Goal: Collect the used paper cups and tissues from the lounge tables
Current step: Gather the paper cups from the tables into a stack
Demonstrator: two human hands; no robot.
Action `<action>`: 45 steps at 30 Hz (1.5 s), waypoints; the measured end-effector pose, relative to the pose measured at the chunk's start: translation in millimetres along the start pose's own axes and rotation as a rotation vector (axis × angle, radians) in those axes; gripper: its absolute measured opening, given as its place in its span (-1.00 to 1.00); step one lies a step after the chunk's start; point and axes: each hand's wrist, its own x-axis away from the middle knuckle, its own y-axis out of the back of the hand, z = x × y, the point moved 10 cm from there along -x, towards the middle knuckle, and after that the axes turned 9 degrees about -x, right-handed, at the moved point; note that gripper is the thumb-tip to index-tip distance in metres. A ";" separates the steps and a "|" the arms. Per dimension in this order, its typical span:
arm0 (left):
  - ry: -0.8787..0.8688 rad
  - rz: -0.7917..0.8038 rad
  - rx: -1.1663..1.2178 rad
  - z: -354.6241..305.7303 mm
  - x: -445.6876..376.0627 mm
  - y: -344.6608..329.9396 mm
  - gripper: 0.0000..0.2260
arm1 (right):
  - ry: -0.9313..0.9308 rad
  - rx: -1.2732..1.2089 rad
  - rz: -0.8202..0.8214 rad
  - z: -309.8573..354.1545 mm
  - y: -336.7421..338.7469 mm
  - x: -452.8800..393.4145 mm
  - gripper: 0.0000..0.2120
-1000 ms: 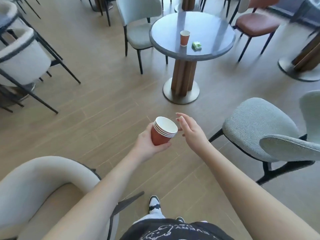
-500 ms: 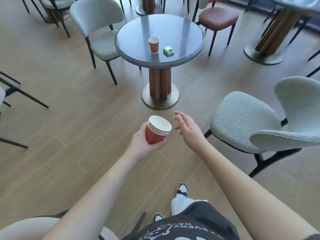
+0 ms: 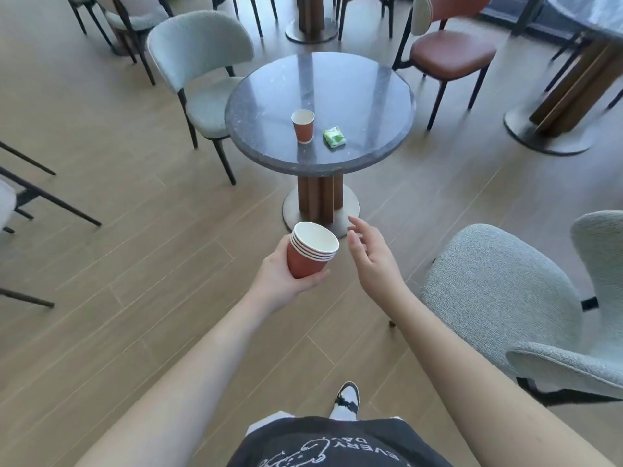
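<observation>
Left hand wrapped around a stack of red paper cups, four rims showing, white inside, top cup looks empty. Stack tilted a little toward the right, held over the wood floor, not touching anything else. Right hand loose and open, fingers slightly curled, holding nothing, just beside the stack's rim but apart from it.

Ahead: round dark stone surface on a ribbed wooden pedestal with a round metal base. On the surface, a single red paper cup standing upright, near the near edge, a bit left of centre. Just to its right, apart from it, a small green tissue pack lying flat, also close to the near edge. Cannot tell if the single cup has anything inside.

Around it: light grey fabric chair at the surface's left edge, brown leather-seat chair at its far right, another grey fabric chair near right, beside the right forearm. Second pedestal table at the far right, only partly in view, blurred. More chair legs at left edge of view.

Bottom of view: dark printed shirt, one black-and-white sneaker on the floor.
</observation>
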 end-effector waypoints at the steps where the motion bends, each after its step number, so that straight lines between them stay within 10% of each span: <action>1: 0.005 -0.002 0.000 -4.1 -10.6 -0.4 -0.35 | 0.000 -0.008 -0.008 1.2 5.6 -11.3 -0.52; 32: 0.100 -0.029 0.096 32.6 -368.2 88.4 -0.42 | -0.095 -0.016 -0.059 1.9 -44.1 -377.5 -0.61; 45: 0.189 -0.104 0.050 19.7 -486.1 89.3 -0.34 | -0.183 0.368 0.221 -68.7 -56.5 -526.7 -0.61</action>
